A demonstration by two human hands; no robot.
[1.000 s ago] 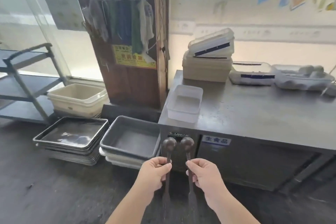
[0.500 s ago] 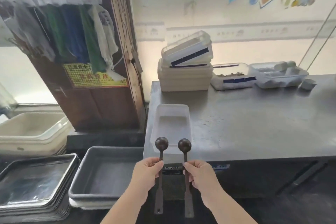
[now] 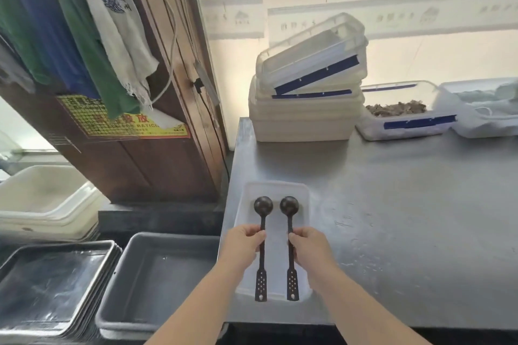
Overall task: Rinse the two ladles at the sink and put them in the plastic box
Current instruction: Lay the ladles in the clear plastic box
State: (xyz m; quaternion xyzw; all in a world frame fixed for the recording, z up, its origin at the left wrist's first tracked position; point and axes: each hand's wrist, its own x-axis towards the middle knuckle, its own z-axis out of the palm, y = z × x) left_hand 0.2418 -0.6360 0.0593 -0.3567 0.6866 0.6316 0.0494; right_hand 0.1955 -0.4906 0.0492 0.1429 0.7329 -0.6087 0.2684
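Two dark ladles hang side by side over a clear plastic box that stands at the near left corner of a steel counter. My left hand grips the shaft of the left ladle. My right hand grips the shaft of the right ladle. Both round bowls point away from me, and the perforated handle ends reach the box's near rim. Whether the ladles touch the box floor I cannot tell.
Stacked lidded plastic tubs stand at the counter's back, with a container of brown bits and another tub to the right. Left of the counter are a grey bin, stacked metal trays, a cream tub and a wooden post with hanging cloths.
I have stepped up to the counter. Both hands carried the ladles forward, from in front of the counter's edge to above the plastic box.
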